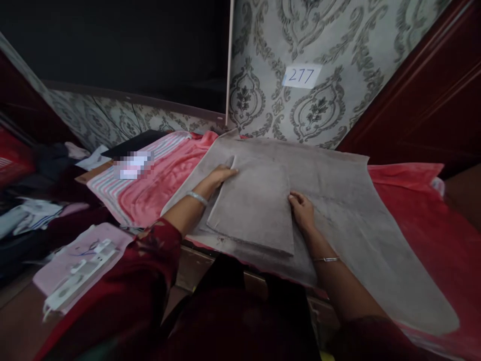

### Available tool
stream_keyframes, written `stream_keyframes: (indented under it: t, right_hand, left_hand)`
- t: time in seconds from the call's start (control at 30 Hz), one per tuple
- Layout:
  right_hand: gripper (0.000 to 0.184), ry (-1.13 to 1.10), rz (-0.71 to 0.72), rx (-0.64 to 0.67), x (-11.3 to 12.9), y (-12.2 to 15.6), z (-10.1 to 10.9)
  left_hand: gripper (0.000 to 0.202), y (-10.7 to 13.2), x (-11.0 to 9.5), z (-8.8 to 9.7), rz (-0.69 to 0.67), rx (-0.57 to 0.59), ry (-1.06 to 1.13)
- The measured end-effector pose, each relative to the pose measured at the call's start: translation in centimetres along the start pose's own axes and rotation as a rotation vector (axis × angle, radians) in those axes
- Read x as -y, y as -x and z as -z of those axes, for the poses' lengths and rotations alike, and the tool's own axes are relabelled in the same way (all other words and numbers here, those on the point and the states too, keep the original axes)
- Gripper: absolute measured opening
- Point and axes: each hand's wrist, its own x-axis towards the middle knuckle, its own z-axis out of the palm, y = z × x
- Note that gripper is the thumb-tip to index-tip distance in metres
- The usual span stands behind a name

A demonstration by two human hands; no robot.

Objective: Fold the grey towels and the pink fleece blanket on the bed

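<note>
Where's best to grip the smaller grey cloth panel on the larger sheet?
Likely the far corner of the smaller grey cloth panel, curled up by the left hand; come from the left. The rest lies flat on the larger grey sheet, so that raised corner pinches easiest.

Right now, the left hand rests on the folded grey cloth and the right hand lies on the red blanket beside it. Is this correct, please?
No, the right hand lies on the folded grey cloth too, not on the red blanket; the head view shows this. The left hand rests on that cloth, as you said.
</note>
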Motion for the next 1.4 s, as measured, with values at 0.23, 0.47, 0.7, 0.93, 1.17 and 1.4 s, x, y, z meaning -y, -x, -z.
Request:
stream_keyframes:
  t: [0.23,0.47,0.7,0.93,1.17,1.4]
  right_hand:
    - [0.07,0.081,0.129,-0.088,-0.4,0.3,-0.6]
    - [0.074,0.127,0.167,-0.079,-0.4,0.2,-0.8]
    - [0.071,0.131,0.15,-0.059,-0.8,0.2,-0.9]
    - [0.056,0.455,0.455,0.004,3.4,-4.5,-1.8]
    - [0.061,0.944,0.478,0.445,7.6,-8.5,-7.0]
    - [0.061,1.037,0.353,0.603,7.6,-9.4,-7.7]
  left_hand:
    - [0.025,-4.0,-3.6,-2.2,-0.042,-0.268,-0.557]
    - [0.033,-4.4,-2.3,-2.7,-0.053,-0.365,-0.681]
    - [0.05,-2.8,-3.3,-1.4,-0.104,-0.338,-0.758]
    - [0.067,5.0,-1.9,-1.9,-0.521,-0.08,-1.11]
    - [0.079,7.8,3.7,-2.3,-0.463,-0.002,-1.274]
    - [0.08,7.5,4.9,-2.1,-0.479,-0.012,-1.244]
